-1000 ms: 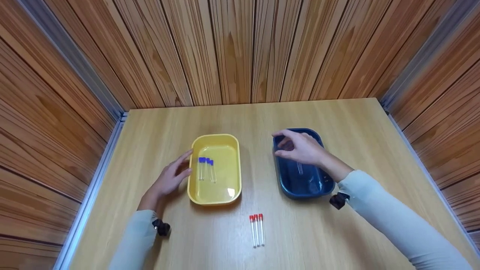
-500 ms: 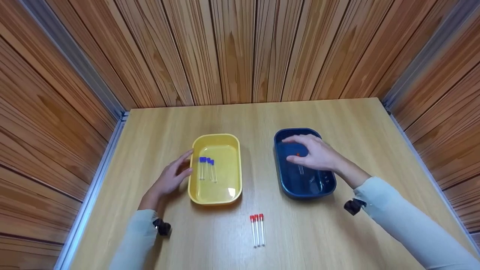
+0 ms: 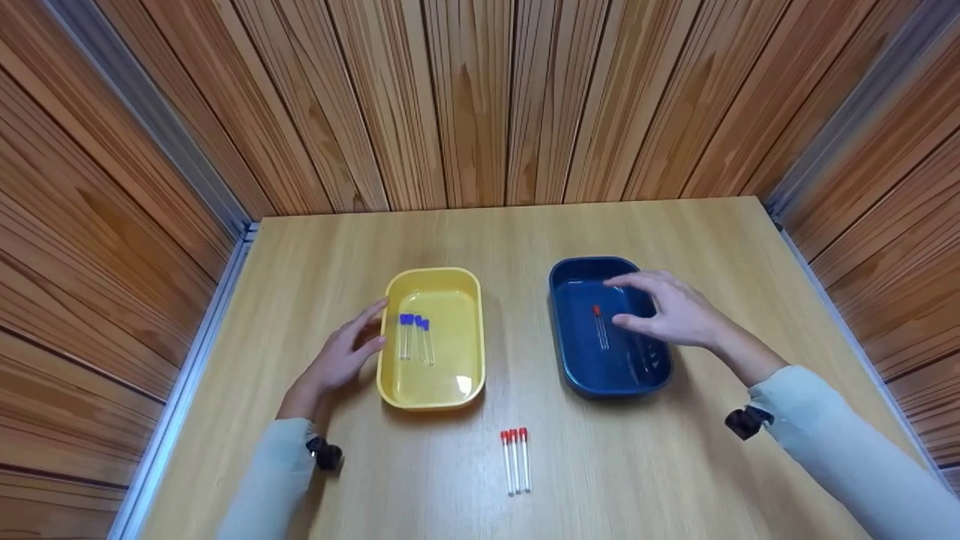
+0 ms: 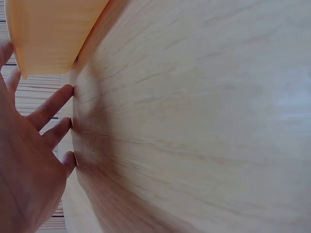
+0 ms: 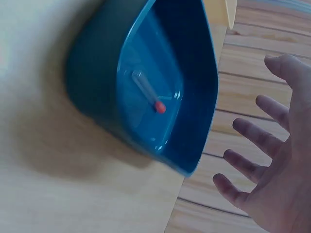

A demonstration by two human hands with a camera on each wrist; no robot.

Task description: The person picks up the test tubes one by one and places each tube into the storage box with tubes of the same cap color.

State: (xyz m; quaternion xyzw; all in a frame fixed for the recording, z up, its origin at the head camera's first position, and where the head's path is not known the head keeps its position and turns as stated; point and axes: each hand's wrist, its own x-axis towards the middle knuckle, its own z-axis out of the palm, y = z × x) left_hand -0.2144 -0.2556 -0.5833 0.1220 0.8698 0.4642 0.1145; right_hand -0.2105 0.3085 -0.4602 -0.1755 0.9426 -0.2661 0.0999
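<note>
My left hand (image 3: 341,356) rests at the left rim of a yellow tray (image 3: 457,337), fingertips and thumb right at the edge. Several clear tubes with blue caps (image 3: 406,319) lie inside that tray. To the right stands a dark blue tray (image 3: 604,379), where a single red-capped tube (image 3: 601,330) lies on the floor. Over this tray's right side hovers my right hand (image 3: 679,311), fingers spread and holding nothing. The right wrist view shows the same spread hand (image 5: 272,165) apart from the blue wall (image 5: 92,82). Three red-capped tubes (image 3: 515,461) lie side by side on the table.
Both trays stand on a light wooden table (image 3: 517,247). Wood-panelled walls (image 3: 472,105) rise behind it and at both sides, with metal rails (image 3: 187,360) along the side edges.
My right hand has drawn back to the right across the blue tray, uncovering the red-capped tube in it. The left hand has stayed at the yellow tray.
</note>
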